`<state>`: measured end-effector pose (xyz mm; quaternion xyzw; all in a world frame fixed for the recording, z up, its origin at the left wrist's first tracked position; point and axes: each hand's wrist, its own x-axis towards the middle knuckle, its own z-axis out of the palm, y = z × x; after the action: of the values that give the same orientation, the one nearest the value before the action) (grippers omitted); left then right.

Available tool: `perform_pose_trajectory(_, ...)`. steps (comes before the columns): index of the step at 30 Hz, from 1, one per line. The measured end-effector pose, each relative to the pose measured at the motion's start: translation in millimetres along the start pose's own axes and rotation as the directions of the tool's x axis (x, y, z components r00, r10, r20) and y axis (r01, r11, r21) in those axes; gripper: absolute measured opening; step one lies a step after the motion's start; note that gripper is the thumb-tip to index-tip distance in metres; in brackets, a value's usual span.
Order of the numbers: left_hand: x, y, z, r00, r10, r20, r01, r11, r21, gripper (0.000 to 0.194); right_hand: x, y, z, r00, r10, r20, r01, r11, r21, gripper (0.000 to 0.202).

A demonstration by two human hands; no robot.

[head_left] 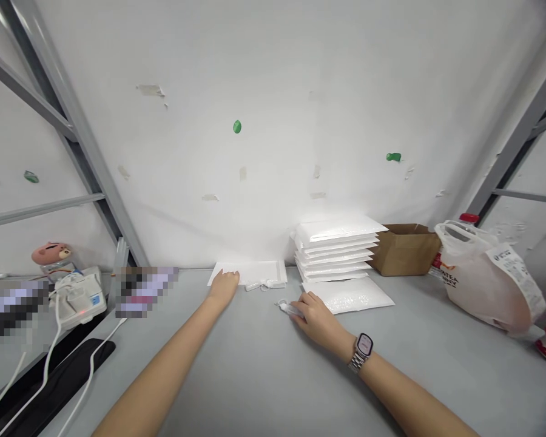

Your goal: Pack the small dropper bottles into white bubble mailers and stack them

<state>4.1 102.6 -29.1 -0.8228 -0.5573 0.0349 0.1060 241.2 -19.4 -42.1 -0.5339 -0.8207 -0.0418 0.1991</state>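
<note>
My left hand [225, 286] rests on a flat white envelope [262, 270] lying against the wall; its fingers are curled, and anything under them is hidden. Beside it, on the envelope's front edge, lies a small white item with a cord [260, 284]. Between the thumb and fingers of my right hand [315, 315] is a small whitish item [290, 308] with a loop at its end. Just behind that hand a single white padded envelope [352, 295] lies flat, partly in front of a stack of similar envelopes [334, 249].
A brown cardboard box [403, 252] stands right of the stack, then a white plastic bag [482, 285]. On the left are a power strip [79, 297], white cables [91, 364], a blurred-out device [145, 291] and a black mat [64, 376]. Metal posts rise on both sides.
</note>
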Motion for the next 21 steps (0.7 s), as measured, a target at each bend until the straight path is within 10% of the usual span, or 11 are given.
perform_pose_trajectory(12, -14, -25, -17.9, 0.998, -0.041, -0.040, 0.044, 0.995, 0.084, 0.026, 0, 2, -4, 1.000, 0.002, 0.026, -0.003, 0.999, 0.041, 0.015)
perform_pose_trajectory(21, -19, -42, 1.9, 0.982, -0.012, -0.189, 0.041, 0.988, 0.150, 0.039, 0, 4, -3, 1.000, -0.010, 0.028, 0.008, 0.998, 0.068, 0.014)
